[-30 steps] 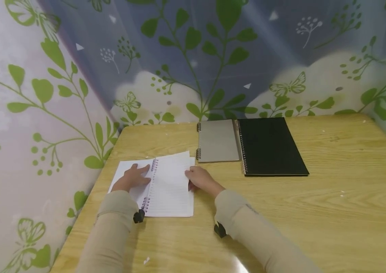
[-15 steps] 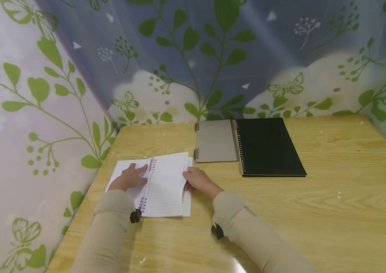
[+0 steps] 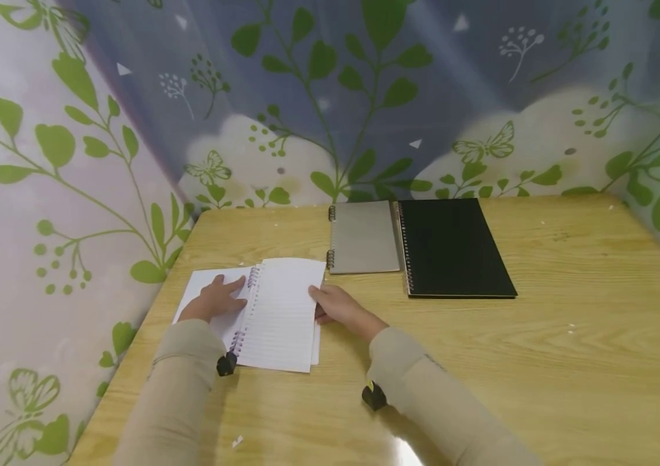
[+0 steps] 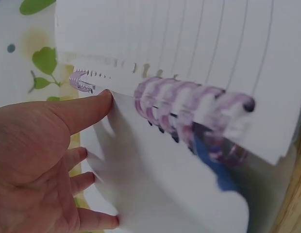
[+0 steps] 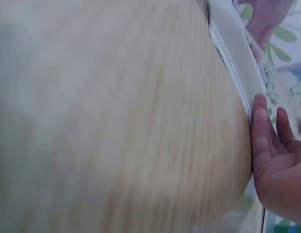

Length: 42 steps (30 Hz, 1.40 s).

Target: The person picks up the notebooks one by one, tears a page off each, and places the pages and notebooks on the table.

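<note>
Stretching across the lower view, the wood-grain table [image 3: 452, 362] bears an open spiral notebook [image 3: 268, 333] near its left edge. The left sleeve [image 3: 175, 382] and right sleeve [image 3: 434, 388], both beige, slant inward toward it. A lined leaf [image 3: 289, 304] has its right edge pinched by the right hand [image 3: 341, 307], thumb on top, fingers beneath. The left hand [image 3: 213, 299], fingers spread against the left-hand page [image 4: 155, 179], grips nothing, its thumb tip just beside the purple coils [image 4: 175, 109].

Matt paper pages [image 3: 283, 317], glossy plastic-looking rings [image 4: 187, 109], smooth wood-grain tabletop [image 3: 568, 369].
</note>
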Tool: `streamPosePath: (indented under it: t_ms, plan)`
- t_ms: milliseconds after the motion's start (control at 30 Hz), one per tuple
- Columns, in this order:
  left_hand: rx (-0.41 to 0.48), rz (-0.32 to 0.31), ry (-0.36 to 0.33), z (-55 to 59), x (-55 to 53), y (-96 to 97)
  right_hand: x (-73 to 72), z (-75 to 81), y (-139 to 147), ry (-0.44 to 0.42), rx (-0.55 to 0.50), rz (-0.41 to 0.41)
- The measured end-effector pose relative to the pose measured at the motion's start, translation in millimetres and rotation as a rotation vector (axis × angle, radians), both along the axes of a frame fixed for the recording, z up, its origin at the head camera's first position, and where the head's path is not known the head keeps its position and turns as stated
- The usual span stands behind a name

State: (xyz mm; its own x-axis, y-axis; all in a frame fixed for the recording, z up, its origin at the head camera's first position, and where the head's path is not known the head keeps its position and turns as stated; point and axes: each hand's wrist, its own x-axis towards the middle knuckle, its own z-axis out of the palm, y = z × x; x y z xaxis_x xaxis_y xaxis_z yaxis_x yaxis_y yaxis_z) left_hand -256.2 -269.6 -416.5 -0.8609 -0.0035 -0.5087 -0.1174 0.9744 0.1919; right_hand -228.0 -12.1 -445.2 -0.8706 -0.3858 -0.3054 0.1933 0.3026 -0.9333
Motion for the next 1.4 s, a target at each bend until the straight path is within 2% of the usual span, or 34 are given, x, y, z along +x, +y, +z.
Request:
streamPosePath:
  t_ms: [167, 400, 567, 767, 933, 1033, 1400]
  plan:
    - [0.007, 0.003, 0.001, 2.5, 1.6, 2.3, 15.1, 4.5, -5, 0.121, 0.149, 0.002]
    - [0.002, 0.003, -0.002, 4.0, 3.4, 2.5, 45.0, 8.7, -15, 0.354, 0.415, -0.039]
    - [-0.001, 0.006, -0.004, 2.2, 2.0, 1.5, 51.9, 8.8, -17, 0.418, 0.533, -0.030]
    - [0.004, -0.007, 0.002, 3.7, 3.5, -0.1, 52.1, 8.0, -16, 0.406, 0.490, -0.007]
    - [0.000, -0.037, 0.022, 4.8, 4.0, 1.3, 51.1, 7.2, -14, 0.343, 0.402, -0.004]
    - [-0.006, -0.036, 0.023, 4.9, 4.8, 2.3, 50.5, 6.7, -12, 0.301, 0.364, 0.009]
    - [-0.005, -0.022, 0.017, 1.3, 1.9, 4.0, 48.4, 5.5, -3, 0.253, 0.277, 0.023]
